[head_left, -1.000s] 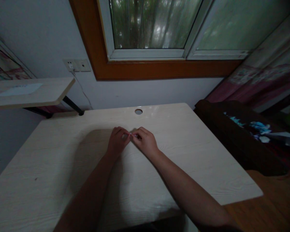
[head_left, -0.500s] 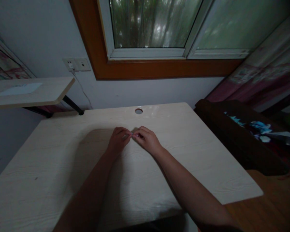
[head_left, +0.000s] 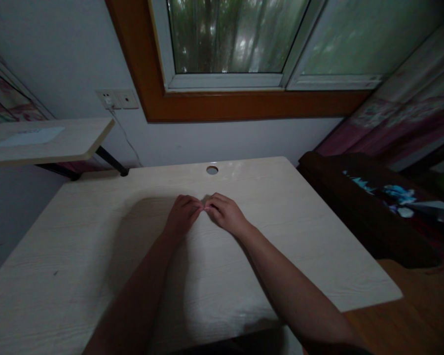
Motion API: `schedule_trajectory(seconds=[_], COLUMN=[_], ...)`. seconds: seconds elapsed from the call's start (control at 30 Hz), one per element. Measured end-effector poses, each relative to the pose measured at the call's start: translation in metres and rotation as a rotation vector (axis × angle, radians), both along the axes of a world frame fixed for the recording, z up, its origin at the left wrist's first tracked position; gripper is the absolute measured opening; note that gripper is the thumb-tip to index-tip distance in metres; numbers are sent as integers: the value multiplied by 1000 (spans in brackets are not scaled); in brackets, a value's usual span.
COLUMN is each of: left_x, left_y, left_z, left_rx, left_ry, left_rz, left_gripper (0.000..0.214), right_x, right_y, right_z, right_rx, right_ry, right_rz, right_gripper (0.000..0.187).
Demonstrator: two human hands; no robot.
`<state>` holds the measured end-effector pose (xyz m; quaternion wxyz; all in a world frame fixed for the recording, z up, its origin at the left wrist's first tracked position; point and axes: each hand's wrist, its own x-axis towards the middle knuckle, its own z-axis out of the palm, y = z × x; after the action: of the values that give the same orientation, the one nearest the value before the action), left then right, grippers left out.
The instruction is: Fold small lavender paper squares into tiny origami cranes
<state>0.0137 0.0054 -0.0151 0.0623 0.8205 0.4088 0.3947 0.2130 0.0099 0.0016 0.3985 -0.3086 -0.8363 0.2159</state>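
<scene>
Since the earlier frame little has moved: both hands are held at the same spot, the right wrist has crept slightly toward 12 o'clock, and the fingertips have drawn closer together.

Clock bearings are taken from the meeting fingertips.

- 10 o'clock: a side shelf (head_left: pixel 70 143) is noted, with a pale sheet (head_left: pixel 30 136) lying on it.
- 11 o'clock: a wall socket (head_left: pixel 117 99) is seen, with a cord hanging from it.
- Left hand (head_left: pixel 181 215): curled, fingertips pressed together on a small pale piece (head_left: pixel 205 208), heel resting on the worktop (head_left: pixel 77 246).
- Small pale piece: held just above the worktop, between the two hands, in the far middle of the surface. Only a sliver is shown. Its long axis is judged to run from 9 to 3 o'clock, one end in each pinch; which end leads cannot be told.
- Right hand (head_left: pixel 226 215): curled likewise, thumb and forefinger pinched on the other end of the piece.
- 12 o'clock: a cable hole (head_left: pixel 212 169) is cut in the worktop.
- 3 o'clock: dark furniture (head_left: pixel 340 207) is noted, with blue-and-white items (head_left: pixel 394 195) on it.

Progress: the piece is gripped at both ends and is being worked. No finished part is laid out anywhere, so the work is judged unfinished. How much is left cannot be read.
</scene>
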Motion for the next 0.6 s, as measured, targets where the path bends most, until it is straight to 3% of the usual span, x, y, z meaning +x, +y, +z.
schedule_trajectory(seconds=[0.23, 0.6], left_x=[1, 0], left_y=[1, 6], left_z=[0, -4], left_rx=[24, -14], left_ry=[-59, -56], left_rz=[63, 95], left_gripper=[1, 4], right_x=[-4, 3], right_y=[-3, 2], right_z=[-3, -4], right_rx=[23, 39], right_ry=[-65, -81], right_rz=[-128, -152], right_gripper=[5, 7])
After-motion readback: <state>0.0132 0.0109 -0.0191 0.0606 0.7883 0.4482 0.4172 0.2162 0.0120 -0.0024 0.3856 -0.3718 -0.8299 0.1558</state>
